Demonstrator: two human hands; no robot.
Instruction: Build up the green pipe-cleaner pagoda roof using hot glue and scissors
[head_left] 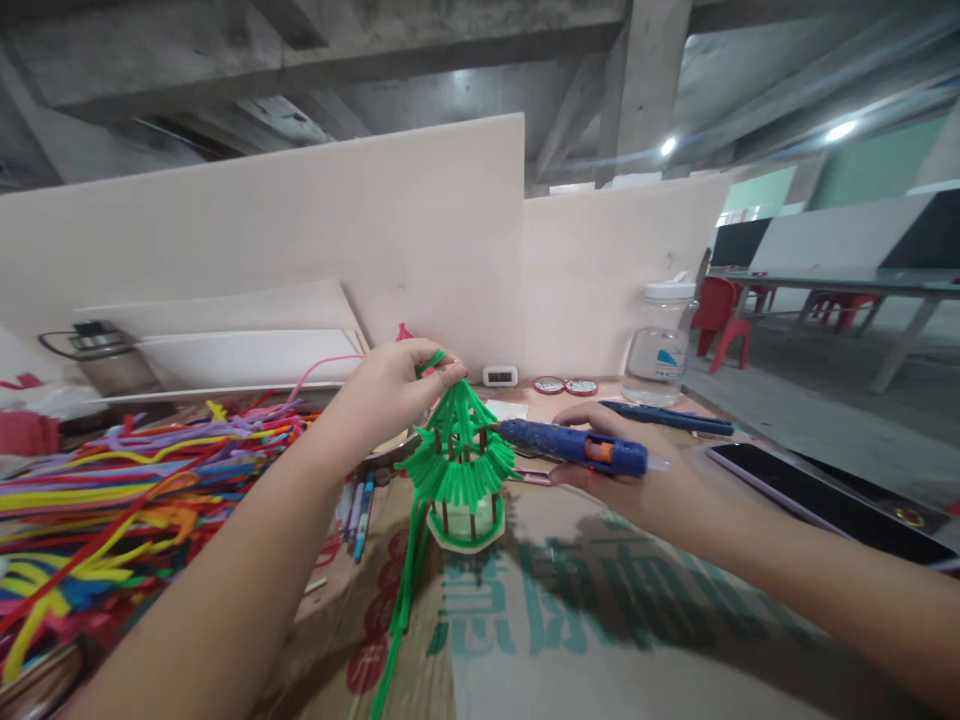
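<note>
A green pavilion-like model [463,478] with a pointed, tiered roof of fuzzy stems stands on brown posts over a pale octagonal base. At its peak, my left hand [409,385] is closed, thumb and finger pinching a green stem. My right hand [626,450] is wrapped round a blue glue gun [574,446], whose tip points left and meets or nearly meets the roof's right side. Long green stems [405,590] hang from the model's left side down over the cardboard.
Many coloured fuzzy stems [150,480] lie heaped at left, with pens [360,515] beside them. A clear bottle [660,345], a phone [825,500] and a dark blue tool [667,417] are at right. A small white clock [500,376] stands behind. White boards [300,230] rise at the back.
</note>
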